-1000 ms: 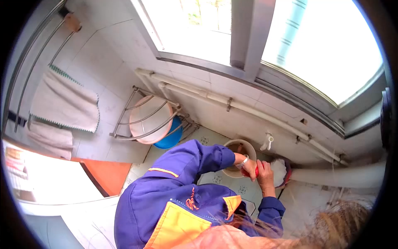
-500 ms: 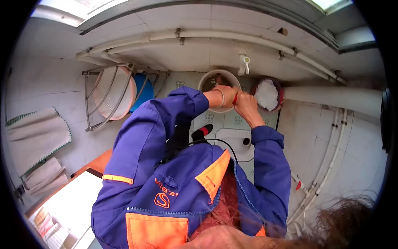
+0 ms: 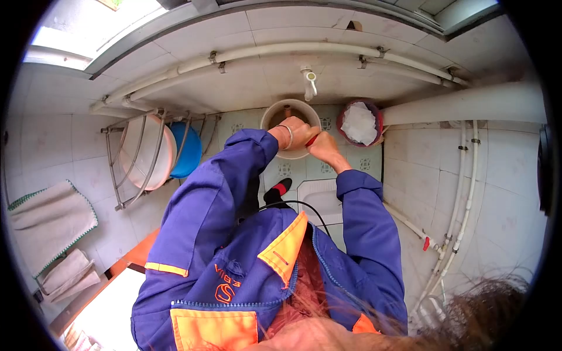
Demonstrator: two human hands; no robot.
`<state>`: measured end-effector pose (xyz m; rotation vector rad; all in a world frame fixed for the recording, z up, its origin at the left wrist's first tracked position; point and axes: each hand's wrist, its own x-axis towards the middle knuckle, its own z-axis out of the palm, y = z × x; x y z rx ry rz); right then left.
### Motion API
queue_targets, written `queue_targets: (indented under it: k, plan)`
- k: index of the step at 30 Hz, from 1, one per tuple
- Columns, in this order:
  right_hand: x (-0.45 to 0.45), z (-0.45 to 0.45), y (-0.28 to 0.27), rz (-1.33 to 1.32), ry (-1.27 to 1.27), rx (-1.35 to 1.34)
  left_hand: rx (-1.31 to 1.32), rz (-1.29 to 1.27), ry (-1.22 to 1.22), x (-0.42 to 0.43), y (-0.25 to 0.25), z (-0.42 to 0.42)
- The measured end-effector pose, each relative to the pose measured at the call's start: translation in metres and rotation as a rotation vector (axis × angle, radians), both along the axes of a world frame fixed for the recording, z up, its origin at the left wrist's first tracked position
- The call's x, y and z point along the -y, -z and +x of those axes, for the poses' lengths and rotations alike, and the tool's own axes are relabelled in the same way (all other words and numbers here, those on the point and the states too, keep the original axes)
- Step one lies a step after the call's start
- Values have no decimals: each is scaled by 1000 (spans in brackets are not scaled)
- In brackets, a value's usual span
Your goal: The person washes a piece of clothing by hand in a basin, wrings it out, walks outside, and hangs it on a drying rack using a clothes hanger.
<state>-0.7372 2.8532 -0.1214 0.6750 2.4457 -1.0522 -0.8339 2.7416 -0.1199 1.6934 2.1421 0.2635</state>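
Note:
My left hand (image 3: pixel 297 131), with a bracelet at the wrist, is closed over the mouth of a pale bucket (image 3: pixel 267 112). My right hand (image 3: pixel 325 148) is closed too, at the bucket's near right rim, touching my left hand. Between the two hands a small red piece (image 3: pixel 312 140) shows at the right hand's fingers; its kind is hidden. Whatever the left fingers hold cannot be seen. Inside the bucket it looks brownish, and the hands cover part of it.
A white tap (image 3: pixel 309 82) juts from the wall above the bucket. To the right stands a reddish bin (image 3: pixel 379 120) with a white liner. A metal rack (image 3: pixel 114 158) on the left holds a pink-rimmed basin (image 3: pixel 146 152) and a blue basin (image 3: pixel 186 153). Below is a squat toilet (image 3: pixel 322 199).
The camera view has shifted, so the bucket, tap and bin appear farther left. Both hands stay together over the bucket, still closed.

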Motion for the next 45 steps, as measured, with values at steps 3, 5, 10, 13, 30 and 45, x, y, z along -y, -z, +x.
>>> queue_targets:
  k: [3,5,10,13,30,45]
  plan:
    - [4,6,1,-131,63,-42,-64,35,78,1,0,-1]
    - [3,8,7,-202,88,-90,-75,38,113,3,0,-2]
    - [3,11,10,-527,147,150,-90,15,121,12,-6,1]
    - [6,15,6,-666,198,176,-101,24,149,17,-3,4]
    - [69,38,-42,-1196,176,-61,301,309,-679,146,-30,50]
    - [403,91,-95,-1334,-158,-87,770,501,-1123,463,-126,230]
